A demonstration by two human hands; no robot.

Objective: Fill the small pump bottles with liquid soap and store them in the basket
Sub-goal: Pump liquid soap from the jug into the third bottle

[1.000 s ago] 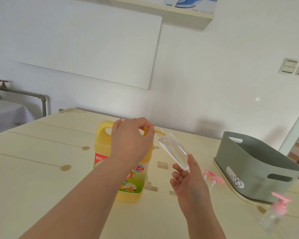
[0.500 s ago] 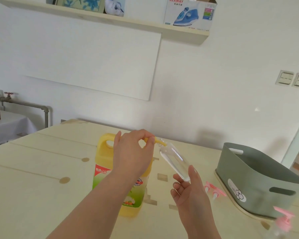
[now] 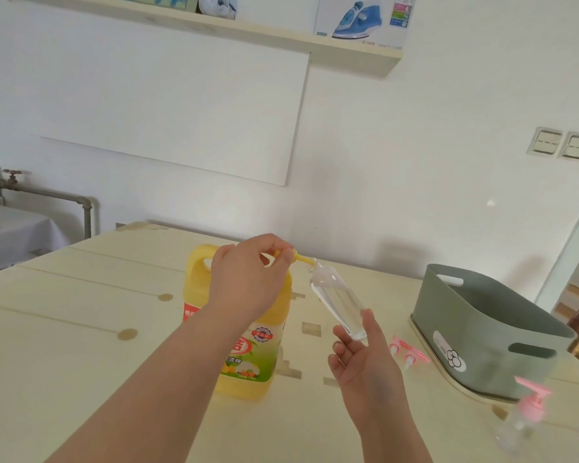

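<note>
Filling is judged best done slowly: the small bottle (image 3: 335, 300), held tilted at its base by the right hand (image 3: 365, 365), should be kept with its mouth at the spout (image 3: 302, 259) pinched by the left hand (image 3: 248, 282) above the soap jug (image 3: 248, 355), left of the basket (image 3: 482, 315).

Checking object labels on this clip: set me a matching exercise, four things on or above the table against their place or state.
1 clear bottle
2 green basket
3 loose pink pump heads
4 yellow soap jug

A lying flat on the table
B upright, spout pinched by the left hand
C tilted, held by the right hand
D standing at the table's right side

Pairs: 1-C; 2-D; 3-A; 4-B
</note>
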